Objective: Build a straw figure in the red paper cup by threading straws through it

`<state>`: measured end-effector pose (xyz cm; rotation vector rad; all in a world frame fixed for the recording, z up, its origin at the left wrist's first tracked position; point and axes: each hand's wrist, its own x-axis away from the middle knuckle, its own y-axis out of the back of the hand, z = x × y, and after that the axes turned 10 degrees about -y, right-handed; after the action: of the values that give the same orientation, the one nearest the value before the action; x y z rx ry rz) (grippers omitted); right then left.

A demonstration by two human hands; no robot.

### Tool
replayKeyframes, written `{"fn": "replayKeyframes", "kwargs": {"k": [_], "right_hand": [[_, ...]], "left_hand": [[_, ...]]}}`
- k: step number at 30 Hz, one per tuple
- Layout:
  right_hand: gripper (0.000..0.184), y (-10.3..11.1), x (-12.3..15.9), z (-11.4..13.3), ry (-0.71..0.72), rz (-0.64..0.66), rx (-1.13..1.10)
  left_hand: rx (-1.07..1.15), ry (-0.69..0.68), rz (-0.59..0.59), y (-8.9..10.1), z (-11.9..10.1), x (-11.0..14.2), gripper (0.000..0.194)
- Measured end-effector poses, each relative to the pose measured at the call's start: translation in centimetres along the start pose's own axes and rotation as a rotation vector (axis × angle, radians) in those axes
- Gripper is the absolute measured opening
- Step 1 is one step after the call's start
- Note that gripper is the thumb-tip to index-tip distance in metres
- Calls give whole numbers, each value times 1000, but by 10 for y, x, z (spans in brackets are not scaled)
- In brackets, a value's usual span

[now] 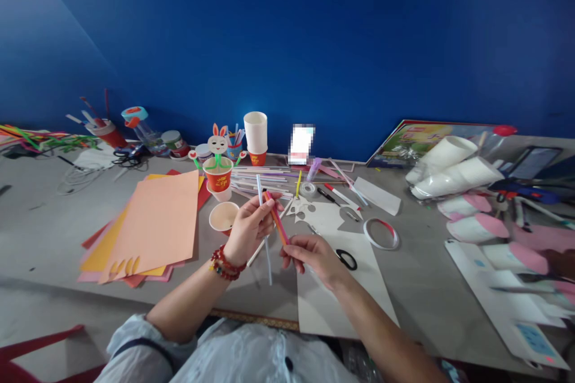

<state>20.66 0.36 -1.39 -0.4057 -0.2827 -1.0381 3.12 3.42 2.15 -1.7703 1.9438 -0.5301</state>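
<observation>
My left hand (251, 224), with red beads at the wrist, is closed around a pale blue straw (269, 263) that hangs down nearly upright. The same fingers pinch the upper end of an orange and pink straw-like strip (277, 221); whether it is one piece or two I cannot tell. My right hand (309, 254) is closed on the strip's lower end. Just left of the hands stands an open paper cup (220, 224). Behind it, a red cup (218, 182) carries a paper rabbit head (218, 145) and green arms.
Coloured paper sheets (157, 221) lie at the left. White paper (350, 287) lies under my right forearm, near a tape roll (381, 233). Several pastel straws (260, 175) and stacked white cups (256, 131) are at the back. Bagged cups (458, 176) lie at the right.
</observation>
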Motion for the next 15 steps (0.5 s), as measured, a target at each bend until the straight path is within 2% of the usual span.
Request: {"fn": "replayKeyframes", "kwargs": {"k": [7,15], "right_hand": [[35,-1,-1,-2,1,0,-32],[43,0,3,3,18,59,-107]], "left_hand": [[-38,25,36,-1,3,4,32],[-29,32,34,1,5,2,32]]}}
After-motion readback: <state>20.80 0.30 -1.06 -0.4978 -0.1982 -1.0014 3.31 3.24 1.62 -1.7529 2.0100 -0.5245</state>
